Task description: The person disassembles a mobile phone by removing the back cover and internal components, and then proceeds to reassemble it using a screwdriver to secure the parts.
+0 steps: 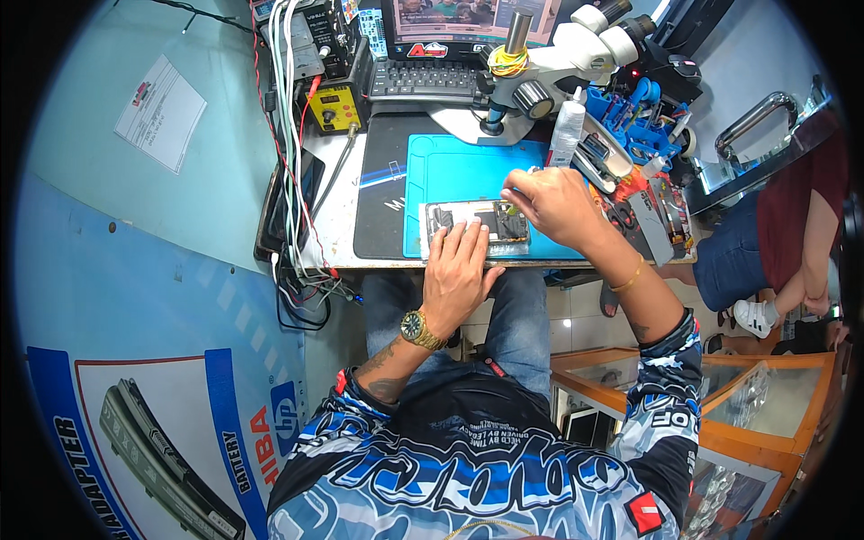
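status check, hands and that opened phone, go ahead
Left hand flat on opened phone, pinning it to blue mat. Right hand fingertips at phone's right end, any tool hidden. Microscope stands behind, not blocking.

Opened phone [475, 221]: near edge hidden under left hand [457, 274]; right hand [551, 205] covers its right end, fingertip contents too small to tell; monitor [450, 18] cut off by top edge.
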Demonstrator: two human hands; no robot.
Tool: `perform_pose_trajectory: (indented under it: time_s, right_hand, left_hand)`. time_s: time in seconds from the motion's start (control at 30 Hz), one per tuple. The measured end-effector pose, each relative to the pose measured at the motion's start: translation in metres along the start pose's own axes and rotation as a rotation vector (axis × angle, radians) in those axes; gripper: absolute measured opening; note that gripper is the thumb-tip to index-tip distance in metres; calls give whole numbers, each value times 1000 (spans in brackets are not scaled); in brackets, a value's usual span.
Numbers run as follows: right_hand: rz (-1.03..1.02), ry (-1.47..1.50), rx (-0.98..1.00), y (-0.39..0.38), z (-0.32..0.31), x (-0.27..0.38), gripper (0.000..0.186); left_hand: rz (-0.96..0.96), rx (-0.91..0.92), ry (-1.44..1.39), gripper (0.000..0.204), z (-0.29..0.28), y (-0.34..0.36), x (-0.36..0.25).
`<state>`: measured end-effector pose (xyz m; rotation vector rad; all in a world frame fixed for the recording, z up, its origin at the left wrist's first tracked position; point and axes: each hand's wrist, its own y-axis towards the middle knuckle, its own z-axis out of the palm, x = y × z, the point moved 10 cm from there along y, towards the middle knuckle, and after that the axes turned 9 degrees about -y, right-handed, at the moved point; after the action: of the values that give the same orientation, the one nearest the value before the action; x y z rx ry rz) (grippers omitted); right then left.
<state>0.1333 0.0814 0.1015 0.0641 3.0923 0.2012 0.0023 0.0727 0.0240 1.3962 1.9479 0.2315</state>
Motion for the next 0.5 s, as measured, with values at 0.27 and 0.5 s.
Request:
perform_pose_trajectory:
  time_s: [0.27, 0.5]
  right_hand:
    - [-6, 84, -133, 0, -15, 4, 21]
    - [24, -37, 45, 0, -3, 6, 22]
  left_hand:
    - [5, -15, -13, 65, -3, 1, 0]
    - [-6, -44, -14, 64, -5, 1, 2]
